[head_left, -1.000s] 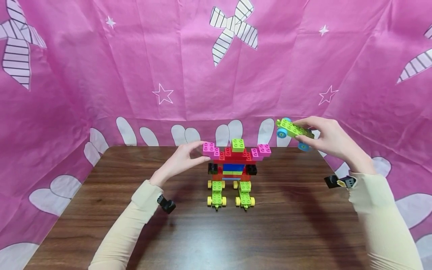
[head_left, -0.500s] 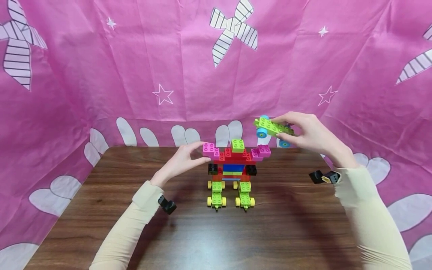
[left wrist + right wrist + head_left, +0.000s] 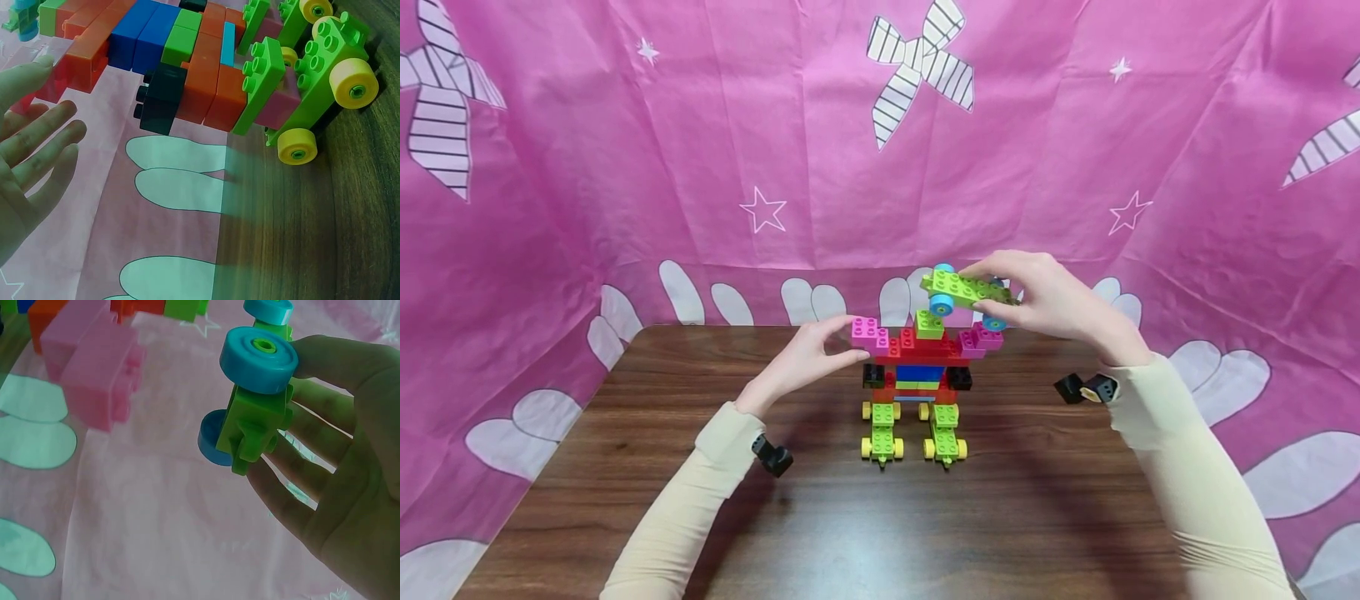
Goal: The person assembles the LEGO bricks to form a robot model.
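A robot-like figure of toy building bricks (image 3: 919,372) stands upright on the table, its feet made from two green wheeled bases (image 3: 882,442) with yellow wheels. My left hand (image 3: 805,358) pinches the pink brick (image 3: 864,331) at the figure's left shoulder between thumb and fingers; the left wrist view shows this hand (image 3: 31,150) from the palm side. Above the green brick (image 3: 929,324) on top, my right hand (image 3: 1037,292) grips a green toy car base (image 3: 967,287) with blue wheels. In the right wrist view thumb and fingers pinch the car base (image 3: 253,419).
The brown wooden table (image 3: 820,533) carries the figure near its back edge. A pink patterned cloth (image 3: 700,150) hangs behind and at both sides. Black cameras are worn on both wrists. Another pink brick (image 3: 987,336) sticks out at the figure's right shoulder.
My right hand has moved left with the green car base, from the right of the figure to over its top. The left hand and the figure have stayed in place.
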The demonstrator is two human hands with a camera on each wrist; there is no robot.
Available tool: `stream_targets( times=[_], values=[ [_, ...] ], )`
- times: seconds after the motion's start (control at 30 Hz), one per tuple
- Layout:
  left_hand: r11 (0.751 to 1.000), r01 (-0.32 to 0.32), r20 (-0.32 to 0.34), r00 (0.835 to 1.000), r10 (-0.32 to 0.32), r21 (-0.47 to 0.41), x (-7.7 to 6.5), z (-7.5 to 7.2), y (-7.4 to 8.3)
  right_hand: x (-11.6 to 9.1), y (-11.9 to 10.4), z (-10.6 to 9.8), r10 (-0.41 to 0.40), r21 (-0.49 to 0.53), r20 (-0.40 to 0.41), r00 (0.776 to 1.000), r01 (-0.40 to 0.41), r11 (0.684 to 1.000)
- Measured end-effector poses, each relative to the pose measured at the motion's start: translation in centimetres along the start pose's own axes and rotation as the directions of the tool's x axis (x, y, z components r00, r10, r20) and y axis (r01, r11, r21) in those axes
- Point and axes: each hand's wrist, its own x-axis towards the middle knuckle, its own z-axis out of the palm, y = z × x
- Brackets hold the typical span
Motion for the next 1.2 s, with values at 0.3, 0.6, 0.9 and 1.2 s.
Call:
stream_targets(
  times=[0.3,0.6,0.9,1.2],
  values=[
    [1.0,0.014,0.006,1.0,-0.014,0.003,0.0,0.1,-0.1,1.3,-0.9,1.3,-0.061,0.022,0.037,0.997,0.06,0.998],
    [1.0,0.013,-0.002,1.0,-0.013,0.002,0.0,0.1,0.0,1.9,-1.2,2.0,-0.054,0.024,0.069,0.996,0.053,0.998],
    [1.0,-0.009,-0.002,1.0,0.009,-0.009,0.0,0.1,0.1,2.0,-1.6,2.3,-0.038,0.022,0.11,0.993,0.035,0.999],
    [1.0,0.012,0.014,1.0,-0.012,-0.025,0.0,0.2,0.0,2.2,-1.6,2.3,-0.044,0.039,0.129,0.991,0.039,0.998]
  ],
)
